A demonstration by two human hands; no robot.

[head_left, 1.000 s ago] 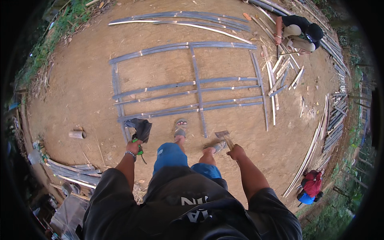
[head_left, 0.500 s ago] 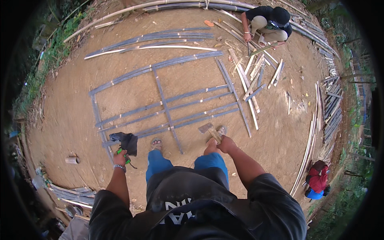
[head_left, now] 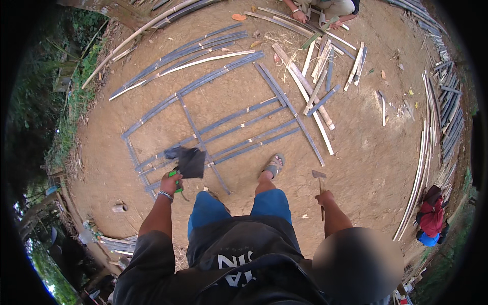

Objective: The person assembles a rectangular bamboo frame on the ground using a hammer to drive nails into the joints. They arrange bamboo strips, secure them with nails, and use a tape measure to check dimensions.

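Note:
My left hand (head_left: 170,183) is closed round a green and black tape measure (head_left: 178,188) with a dangling strap. A crumpled black plastic bag (head_left: 191,162) hangs from the same hand. Both are above the near left part of a frame of dark bamboo strips (head_left: 231,120) on the ground. Out to the right, my right hand (head_left: 325,197) grips a hatchet (head_left: 318,174) by its wooden handle, with the metal head upward. My feet are at the frame's near side; the sandalled right foot (head_left: 274,165) shows, while the left one is mostly hidden.
Loose dark strips (head_left: 188,51) lie beyond the frame. At the far right a crouching person (head_left: 330,7) works among pale split bamboo pieces (head_left: 310,86). Bamboo piles (head_left: 450,117) and a red bag (head_left: 432,216) line the right edge. A short bamboo tube (head_left: 120,208) lies at left.
My right hand has swung the hatchet outward to the right, away from my leg. The left hand, with tape measure and bag, appears farther right. The head view has shifted, and my right foot is forward.

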